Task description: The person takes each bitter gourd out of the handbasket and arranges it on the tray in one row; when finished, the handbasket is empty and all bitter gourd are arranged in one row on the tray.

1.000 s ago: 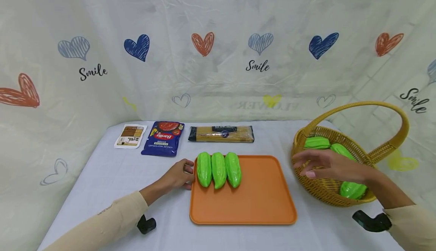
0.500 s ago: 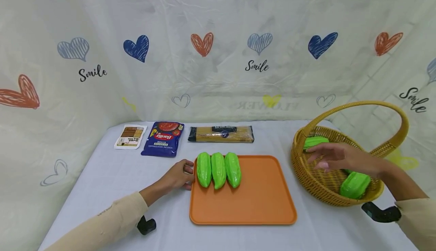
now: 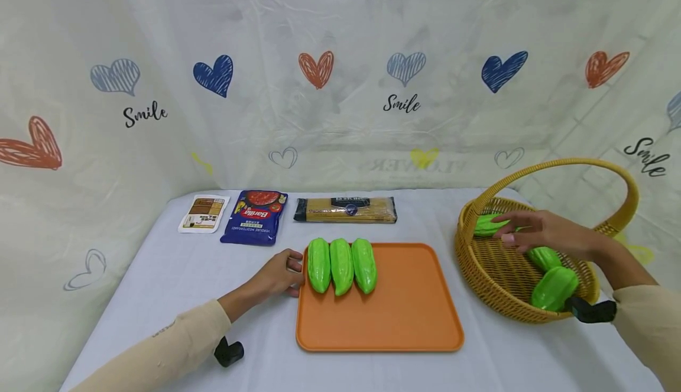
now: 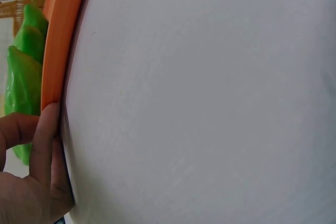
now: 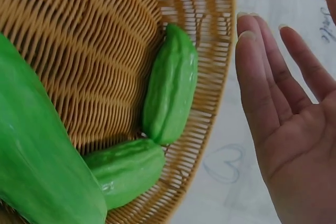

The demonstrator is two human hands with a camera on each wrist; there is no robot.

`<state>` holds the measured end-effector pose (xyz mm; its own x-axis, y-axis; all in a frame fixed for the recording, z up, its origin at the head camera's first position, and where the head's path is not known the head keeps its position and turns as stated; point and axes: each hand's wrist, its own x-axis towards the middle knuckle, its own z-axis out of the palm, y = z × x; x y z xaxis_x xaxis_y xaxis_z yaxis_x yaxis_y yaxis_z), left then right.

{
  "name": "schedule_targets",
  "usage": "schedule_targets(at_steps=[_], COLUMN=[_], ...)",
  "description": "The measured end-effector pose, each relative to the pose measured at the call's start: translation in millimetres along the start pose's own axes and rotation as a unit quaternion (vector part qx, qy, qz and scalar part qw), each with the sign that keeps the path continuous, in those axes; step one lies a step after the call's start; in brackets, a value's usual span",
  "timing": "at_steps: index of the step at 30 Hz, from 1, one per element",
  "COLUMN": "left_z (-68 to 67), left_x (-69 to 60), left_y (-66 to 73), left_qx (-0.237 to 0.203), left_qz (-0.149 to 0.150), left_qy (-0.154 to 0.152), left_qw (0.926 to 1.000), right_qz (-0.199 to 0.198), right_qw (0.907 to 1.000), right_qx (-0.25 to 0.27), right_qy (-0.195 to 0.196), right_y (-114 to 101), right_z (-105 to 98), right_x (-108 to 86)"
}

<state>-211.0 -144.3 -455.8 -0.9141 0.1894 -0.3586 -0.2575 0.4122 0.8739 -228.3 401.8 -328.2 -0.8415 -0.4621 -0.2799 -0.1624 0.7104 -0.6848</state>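
Observation:
At the orange tray's [image 3: 404, 297] left edge, my left hand [image 3: 276, 274] holds the rim with bent fingers; in the left wrist view a fingertip [image 4: 47, 114] touches the tray's outer wall. Three green bitter melons [image 3: 342, 266] lie side by side at the tray's far left. My right hand [image 3: 558, 235] hovers over the wicker basket [image 3: 495, 282], fingers loosely bent and holding nothing. Inside the basket I see a melon [image 3: 486, 224] by the far wall, partly hidden by my hand, another melon [image 3: 544, 257] on the right, and a nearer melon [image 3: 554, 288].
Behind the tray lie a spaghetti pack [image 3: 346, 209], a blue sauce pouch [image 3: 255, 217] and a small white-edged packet [image 3: 204, 213]. The basket's tall handle [image 3: 558, 164] arches above its opening. A white cloth [image 3: 223, 274] covers the table.
My right hand has moved right and a little farther back over the basket, uncovering more of the melons on the right. The left hand and the tray have not moved.

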Motion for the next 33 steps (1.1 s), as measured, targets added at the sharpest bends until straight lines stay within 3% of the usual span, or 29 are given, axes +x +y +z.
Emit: schedule_targets(at_steps=[11, 22, 33], left_z=[0.2, 0.0, 0.5], left_x=[1.3, 3.0, 3.8], left_y=[-0.8, -1.2, -2.0], left_qx=[0.000, -0.002, -0.003], left_qz=[-0.005, -0.005, -0.006], left_qy=[0.001, -0.004, 0.000], left_qw=[1.0000, 1.0000, 1.0000], right_qz=[0.046, 0.068, 0.073], right_qw=[0.9987, 0.9914, 0.9922], right_qx=[-0.011, -0.092, -0.079], right_qy=[0.019, 0.064, 0.064], right_y=[25, 41, 54], right_z=[-11, -15, -17], right_x=[9.2, 15.5, 18.0])
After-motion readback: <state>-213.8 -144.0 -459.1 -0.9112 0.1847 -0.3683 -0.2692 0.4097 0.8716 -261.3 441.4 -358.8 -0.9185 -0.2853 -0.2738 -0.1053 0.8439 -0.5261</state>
